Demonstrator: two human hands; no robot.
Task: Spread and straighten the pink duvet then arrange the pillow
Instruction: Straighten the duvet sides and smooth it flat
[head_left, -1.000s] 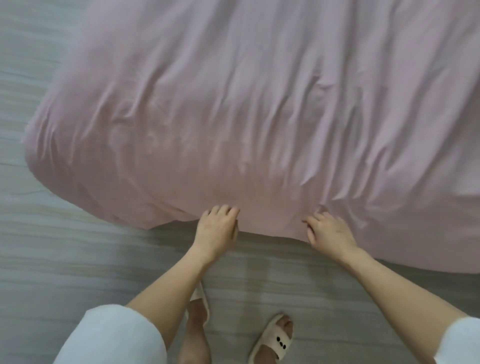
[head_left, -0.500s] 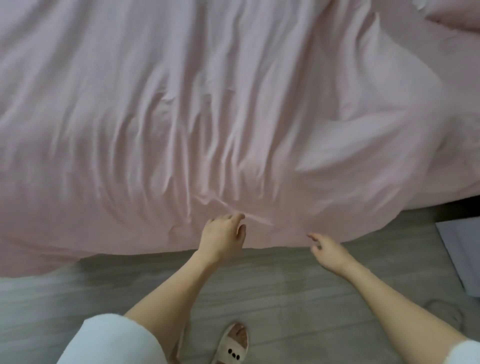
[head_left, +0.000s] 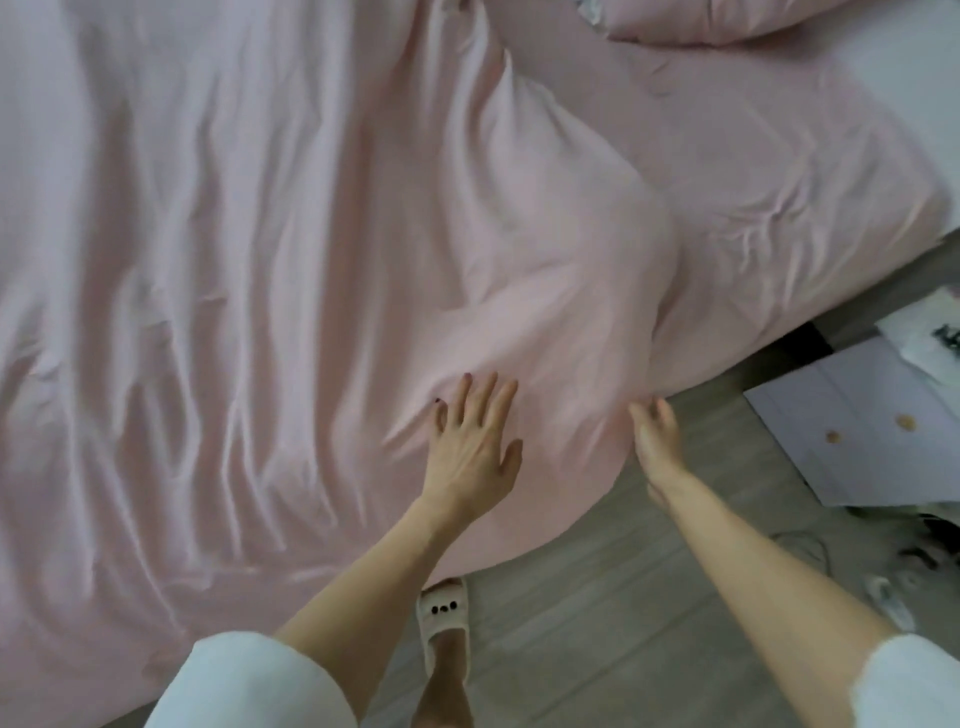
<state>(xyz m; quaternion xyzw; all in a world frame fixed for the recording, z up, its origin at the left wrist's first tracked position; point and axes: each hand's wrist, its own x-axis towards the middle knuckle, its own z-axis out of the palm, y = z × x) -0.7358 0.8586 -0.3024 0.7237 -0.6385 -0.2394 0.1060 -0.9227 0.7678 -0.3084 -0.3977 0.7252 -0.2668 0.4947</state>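
Where the pink duvet hangs over the near side of the bed, its rounded edge drops onto the wood floor, which lies bare between that edge and the flat grey box to the duvet's right. Long wrinkles run across the duvet, and the pink pillow lies beyond its far right corner. Left hand rests flat on the duvet, fingers spread; right hand touches the overhanging edge, fingers loosely extended.
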